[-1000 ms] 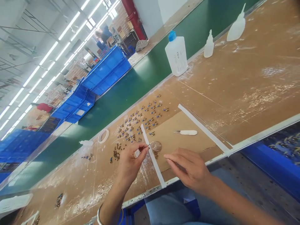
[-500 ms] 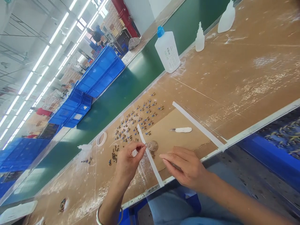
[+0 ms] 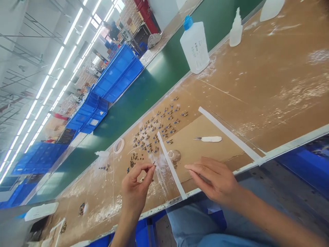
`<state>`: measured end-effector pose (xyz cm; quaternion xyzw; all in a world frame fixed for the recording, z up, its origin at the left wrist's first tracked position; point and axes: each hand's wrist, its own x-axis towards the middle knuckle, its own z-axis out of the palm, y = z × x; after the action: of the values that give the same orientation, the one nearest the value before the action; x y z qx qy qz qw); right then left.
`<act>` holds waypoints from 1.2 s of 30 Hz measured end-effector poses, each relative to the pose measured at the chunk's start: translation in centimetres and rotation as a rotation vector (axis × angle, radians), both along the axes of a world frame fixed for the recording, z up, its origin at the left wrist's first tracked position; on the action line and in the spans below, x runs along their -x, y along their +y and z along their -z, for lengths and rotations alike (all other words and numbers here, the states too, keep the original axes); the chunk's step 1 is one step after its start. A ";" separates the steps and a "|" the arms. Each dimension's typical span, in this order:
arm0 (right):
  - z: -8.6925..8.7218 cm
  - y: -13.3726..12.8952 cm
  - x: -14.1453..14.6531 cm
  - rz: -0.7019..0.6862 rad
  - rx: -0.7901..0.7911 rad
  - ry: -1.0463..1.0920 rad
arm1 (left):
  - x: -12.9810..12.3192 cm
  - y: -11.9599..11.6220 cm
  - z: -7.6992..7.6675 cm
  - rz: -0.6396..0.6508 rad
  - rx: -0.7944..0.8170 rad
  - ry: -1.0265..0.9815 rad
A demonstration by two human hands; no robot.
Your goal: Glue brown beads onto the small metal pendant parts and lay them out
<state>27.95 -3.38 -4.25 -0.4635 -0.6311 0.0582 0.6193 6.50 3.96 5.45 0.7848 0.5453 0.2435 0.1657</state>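
Observation:
My left hand (image 3: pixel 137 185) is raised over the bench, thumb and forefinger pinched on a tiny dark piece (image 3: pixel 154 163). To its right hovers my right hand (image 3: pixel 213 176), its fingertips pressed together; whatever lies between them is too small to make out. A small clear round cup (image 3: pixel 175 155) sits beyond and between the hands on brown card. Behind my left hand lies a loose pile of small dark round pieces (image 3: pixel 133 160). Farther back, several small blue-and-gold figures (image 3: pixel 153 128) are spread over the bench. A white-handled knife (image 3: pixel 211 139) lies on the card.
White tape strips (image 3: pixel 171 166) cross the brown bench. A tape roll (image 3: pixel 118 146) and a small white bottle (image 3: pixel 102 154) lie at the left. A large blue-capped bottle (image 3: pixel 195 48) and a dropper bottle (image 3: pixel 235 29) stand at the back. Blue crates (image 3: pixel 117 73) stand beyond the green belt (image 3: pixel 154 77).
My left hand has drawn away from the clear cup, down and to the left, still pinching. My right hand stays nearly in the same pose. The whole view has shifted a little.

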 end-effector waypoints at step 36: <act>0.1 -0.4 0.1 0.006 0.008 -0.196 | 7.9 -3.9 6.3 -0.580 0.147 -0.503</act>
<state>27.83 -3.79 -4.37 -0.4712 -0.6871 0.0131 0.5529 -1.36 0.08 -0.86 0.4999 0.7029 0.4252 0.2743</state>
